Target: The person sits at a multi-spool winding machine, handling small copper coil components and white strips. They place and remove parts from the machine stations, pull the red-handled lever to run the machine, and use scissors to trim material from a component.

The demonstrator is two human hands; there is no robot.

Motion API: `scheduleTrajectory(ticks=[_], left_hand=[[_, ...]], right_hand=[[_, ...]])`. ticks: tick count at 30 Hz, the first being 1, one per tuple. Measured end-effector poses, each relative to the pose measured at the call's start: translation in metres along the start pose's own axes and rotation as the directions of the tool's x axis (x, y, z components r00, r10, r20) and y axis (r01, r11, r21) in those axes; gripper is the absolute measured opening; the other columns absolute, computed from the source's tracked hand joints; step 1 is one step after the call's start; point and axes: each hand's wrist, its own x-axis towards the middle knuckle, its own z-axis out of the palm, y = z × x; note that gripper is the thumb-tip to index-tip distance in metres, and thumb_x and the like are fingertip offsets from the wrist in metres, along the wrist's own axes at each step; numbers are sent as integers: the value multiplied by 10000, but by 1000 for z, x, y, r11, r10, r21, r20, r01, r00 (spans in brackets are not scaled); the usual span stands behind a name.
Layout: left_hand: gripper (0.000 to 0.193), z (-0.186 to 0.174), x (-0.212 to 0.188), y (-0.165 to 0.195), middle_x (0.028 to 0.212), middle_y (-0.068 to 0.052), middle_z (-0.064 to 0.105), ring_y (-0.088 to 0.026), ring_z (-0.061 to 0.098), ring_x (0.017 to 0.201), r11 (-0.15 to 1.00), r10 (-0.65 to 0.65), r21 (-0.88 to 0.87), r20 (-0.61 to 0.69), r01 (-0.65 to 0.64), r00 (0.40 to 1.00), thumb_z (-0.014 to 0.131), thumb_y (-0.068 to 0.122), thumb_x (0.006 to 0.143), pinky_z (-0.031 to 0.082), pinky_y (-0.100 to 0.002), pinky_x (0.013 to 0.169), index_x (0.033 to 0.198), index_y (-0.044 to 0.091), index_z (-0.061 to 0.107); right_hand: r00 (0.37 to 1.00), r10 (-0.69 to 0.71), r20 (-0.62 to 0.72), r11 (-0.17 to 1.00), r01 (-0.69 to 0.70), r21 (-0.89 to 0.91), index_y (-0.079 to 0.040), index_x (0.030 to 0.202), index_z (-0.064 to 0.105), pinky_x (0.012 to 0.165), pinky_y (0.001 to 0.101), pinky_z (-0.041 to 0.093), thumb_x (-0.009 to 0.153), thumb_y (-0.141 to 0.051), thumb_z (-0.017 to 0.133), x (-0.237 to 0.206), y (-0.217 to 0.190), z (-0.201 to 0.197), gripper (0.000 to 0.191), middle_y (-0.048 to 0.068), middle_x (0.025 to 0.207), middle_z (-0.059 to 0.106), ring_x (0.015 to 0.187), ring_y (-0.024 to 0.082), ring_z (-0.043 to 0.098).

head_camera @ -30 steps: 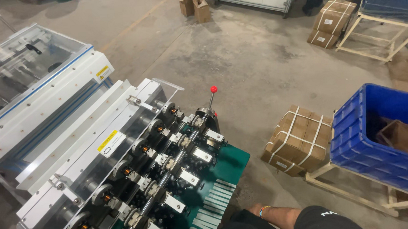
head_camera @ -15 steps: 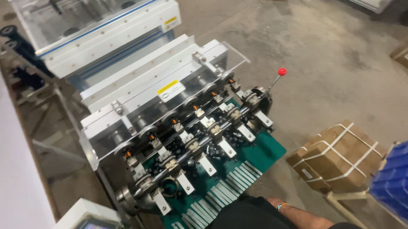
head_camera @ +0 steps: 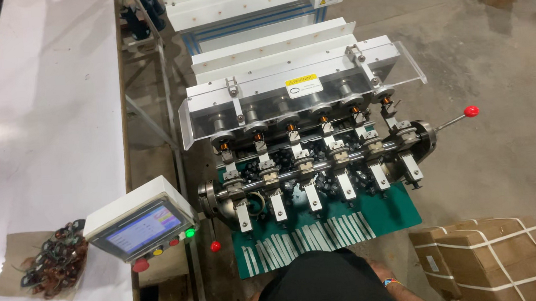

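Head view: a six-station coil winding machine (head_camera: pixel 309 160) stands straight ahead of me, its row of small copper-wound bobbins (head_camera: pixel 291 130) held on spindles under a clear hinged guard (head_camera: pixel 301 86), with white clamp fingers (head_camera: pixel 311 197) fanned over a green base plate (head_camera: pixel 371 215). I judge the bobbins light, small and fragile, their fine wire easily nicked, so each is best pinched by its plastic flanges rather than the winding; the machine itself looks heavy, rigid steel and aluminium, to be worked only by its red-knobbed lever (head_camera: pixel 471 111) at the right end or the smaller red knob (head_camera: pixel 215 246) at the lower left. My arms hang low at the bottom edge of the frame, close against my dark shirt; only a wrist with a coloured band (head_camera: pixel 389 282) shows at my right, and my left is hidden. Neither grip is in view, so I cannot tell whether either is open or closed. A touchscreen control box (head_camera: pixel 142 226) with coloured buttons sits to the left, beside a white surface (head_camera: pixel 49 120) bearing a heap of finished coils (head_camera: pixel 55 263); strapped cardboard boxes (head_camera: pixel 492 261) rest on the concrete floor (head_camera: pixel 492 62) at right.
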Motion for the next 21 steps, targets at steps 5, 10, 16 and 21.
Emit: scheduleTrajectory(ticks=[5, 10, 16, 21], left_hand=[[461, 5, -4, -7, 1229, -66, 701, -212, 657, 1073, 1000, -24, -18, -7, 23, 1000, 640, 254, 923, 562, -354, 891, 1380, 194, 624], [457, 8, -3, -6, 1220, -63, 704, -209, 660, 1061, 999, -33, -18, -4, 33, 999, 646, 249, 921, 566, -353, 879, 1373, 187, 630], [453, 8, -2, -4, 1209, -59, 708, -205, 663, 1046, 999, -36, -4, 13, 36, 999, 654, 242, 918, 571, -352, 865, 1366, 178, 636], [449, 7, -2, -1, 1199, -56, 710, -202, 665, 1034, 999, -40, 17, 33, 40, 999, 660, 237, 916, 575, -352, 854, 1360, 171, 642]], right_hand=[[998, 69, 1, 985, -68, 157, -157, 1348, 617, 1077, 416, 476, 900, -538, 526, -1, 5, -1, 595, 150, 1369, 649, 1302, 361, 591], [999, 39, 31, 941, -47, 334, -144, 1334, 664, 1082, 398, 476, 935, -552, 509, 23, 32, 21, 591, 141, 1347, 682, 1311, 342, 605], [994, 82, 74, 994, -87, 66, -159, 1423, 552, 1090, 405, 465, 911, -505, 550, 12, 30, 13, 618, 143, 1429, 596, 1319, 352, 571], [997, 67, 31, 992, -69, 102, -189, 1445, 534, 1080, 416, 474, 912, -479, 530, 4, 30, 11, 607, 152, 1375, 641, 1271, 365, 602]])
